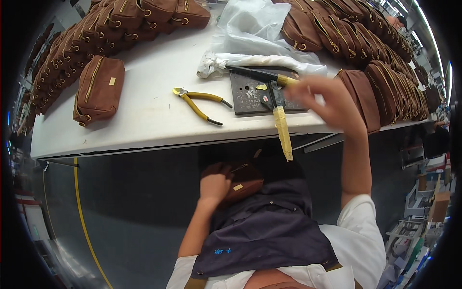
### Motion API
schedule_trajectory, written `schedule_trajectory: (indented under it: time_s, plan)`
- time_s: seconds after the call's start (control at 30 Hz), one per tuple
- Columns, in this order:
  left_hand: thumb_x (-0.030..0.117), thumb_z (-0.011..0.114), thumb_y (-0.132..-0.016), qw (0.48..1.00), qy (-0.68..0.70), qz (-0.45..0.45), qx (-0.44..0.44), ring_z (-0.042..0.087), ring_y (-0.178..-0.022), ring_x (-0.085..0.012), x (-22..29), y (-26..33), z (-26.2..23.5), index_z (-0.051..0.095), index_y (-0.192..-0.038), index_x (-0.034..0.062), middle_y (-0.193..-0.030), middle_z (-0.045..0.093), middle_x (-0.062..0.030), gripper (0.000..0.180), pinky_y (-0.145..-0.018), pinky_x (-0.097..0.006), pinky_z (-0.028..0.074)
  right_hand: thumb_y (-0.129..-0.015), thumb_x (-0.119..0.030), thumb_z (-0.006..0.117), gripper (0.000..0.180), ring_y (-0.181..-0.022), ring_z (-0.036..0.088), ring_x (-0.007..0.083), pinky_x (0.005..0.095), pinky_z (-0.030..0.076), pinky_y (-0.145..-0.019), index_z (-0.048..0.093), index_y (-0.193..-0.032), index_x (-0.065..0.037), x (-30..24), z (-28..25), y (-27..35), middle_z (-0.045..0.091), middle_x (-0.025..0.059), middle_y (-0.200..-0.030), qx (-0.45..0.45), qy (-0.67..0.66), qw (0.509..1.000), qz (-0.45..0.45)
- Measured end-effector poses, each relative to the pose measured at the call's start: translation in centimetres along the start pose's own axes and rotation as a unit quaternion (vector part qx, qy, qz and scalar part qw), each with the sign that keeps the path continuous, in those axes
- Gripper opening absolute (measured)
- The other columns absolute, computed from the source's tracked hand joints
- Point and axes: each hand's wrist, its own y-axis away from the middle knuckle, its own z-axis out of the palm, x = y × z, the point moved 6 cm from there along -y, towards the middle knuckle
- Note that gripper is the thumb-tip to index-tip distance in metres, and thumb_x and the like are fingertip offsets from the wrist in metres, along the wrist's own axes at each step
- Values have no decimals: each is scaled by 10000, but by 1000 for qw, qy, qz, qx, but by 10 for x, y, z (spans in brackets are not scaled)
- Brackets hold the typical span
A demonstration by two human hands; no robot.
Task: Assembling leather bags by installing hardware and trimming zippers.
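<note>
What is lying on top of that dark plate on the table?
On the dark plate lie a hammer with a cloth-wrapped head, a tool with a taped handle jutting over the table edge, and small bits. The blurred right hand covers the plate's right end.

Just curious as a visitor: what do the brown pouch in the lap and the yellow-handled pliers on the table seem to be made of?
The pouch under the left hand looks like matte brown fabric or suede-like material, with a brass-coloured zipper. The pliers appear to be metal at the jaws, with glossy yellow handle sleeves, probably plastic or rubber.
</note>
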Motion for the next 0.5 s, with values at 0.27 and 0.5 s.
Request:
schedule_trajectory:
  time_s: [0.27, 0.5]
  plan:
    - [266, 716, -862, 1000, -6, 15, 17, 563, -1162, -362, 16, 27, 14, 704, -1141, 89, -1235, 625, -148, 331, -982, -474, 455, -926, -92, 644, 201, -969, 633, 288, 401, 511, -856, 696, -1113, -36, 72, 50, -118, 681, 131, -1016, 42, 215, 971, -91]
    - [263, 731, -851, 998, 36, -19, 47, 617, -1026, -384, 15, 24, 6, 710, -1108, 85, -1118, 650, -161, 313, -893, -480, 504, -872, -79, 647, 181, -991, 584, 291, 393, 486, -894, 750, -1022, -70, 60, 48, -80, 653, 91, -973, 39, 123, 989, -76]
